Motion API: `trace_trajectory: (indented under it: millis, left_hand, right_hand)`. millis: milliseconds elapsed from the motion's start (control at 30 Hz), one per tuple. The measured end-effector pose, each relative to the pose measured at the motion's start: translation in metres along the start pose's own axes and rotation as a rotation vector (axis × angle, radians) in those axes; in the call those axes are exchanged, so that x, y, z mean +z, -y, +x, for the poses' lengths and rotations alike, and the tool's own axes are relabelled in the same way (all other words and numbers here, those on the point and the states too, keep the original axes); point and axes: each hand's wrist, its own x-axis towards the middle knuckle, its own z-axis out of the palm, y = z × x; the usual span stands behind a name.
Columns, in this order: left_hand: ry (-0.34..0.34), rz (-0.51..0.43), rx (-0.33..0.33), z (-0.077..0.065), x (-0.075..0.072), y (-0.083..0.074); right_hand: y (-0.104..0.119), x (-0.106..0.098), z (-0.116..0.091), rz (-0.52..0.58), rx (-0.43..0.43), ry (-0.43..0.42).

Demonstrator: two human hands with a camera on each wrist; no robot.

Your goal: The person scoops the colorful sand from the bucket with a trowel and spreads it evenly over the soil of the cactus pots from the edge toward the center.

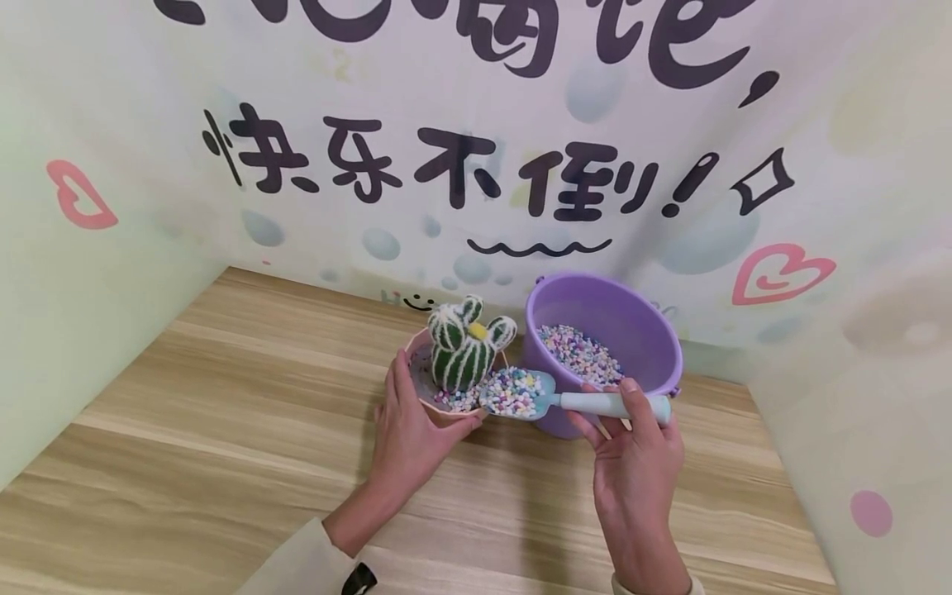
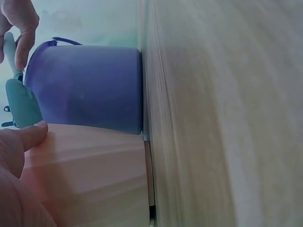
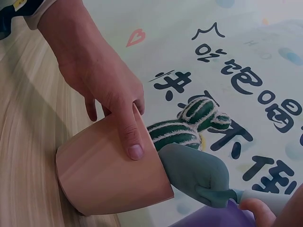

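Note:
A green-and-white knitted cactus (image 1: 459, 365) stands in a pale pink flowerpot (image 3: 104, 165), with colourful pebbles around its base. My left hand (image 1: 407, 438) holds the pot at its rim, the thumb on the near side and the fingers on the left side. My right hand (image 1: 638, 467) grips the pale handle of a light blue toy shovel (image 1: 595, 403). Small multicoloured pebbles (image 1: 513, 392) fill its scoop, whose tip lies over the pot's right rim, close beside the cactus. In the right wrist view the shovel's blue underside shows right at the rim.
Just right of the pot stands a purple bucket (image 1: 643, 306) with more pebbles (image 1: 580, 354) inside, partly behind the shovel. All stand on a wood-grain table (image 1: 253, 397). A printed backdrop (image 1: 335, 223) rises close behind, and pale side walls flank the table.

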Motion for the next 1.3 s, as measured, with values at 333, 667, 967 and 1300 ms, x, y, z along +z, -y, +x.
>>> trace_trajectory:
  millis: [333, 667, 967, 1300]
  left_hand:
    - [0.003, 0.007, -0.003, -0.002, 0.001, 0.001]
    - [-0.003, 0.005, 0.010, -0.002, 0.001, 0.002]
    - [-0.006, 0.007, 0.024, 0.001, 0.001, 0.003]
    - [0.035, 0.022, 0.062, 0.010, -0.006, 0.008]
  right_hand:
    - [0.000, -0.001, 0.000, -0.004, -0.004, -0.004]
    - [0.001, 0.001, 0.002, -0.004, -0.024, 0.013]
    - [0.001, 0.002, 0.003, -0.031, -0.051, 0.017]
    - [0.000, 0.005, 0.005, -0.066, -0.069, 0.024]
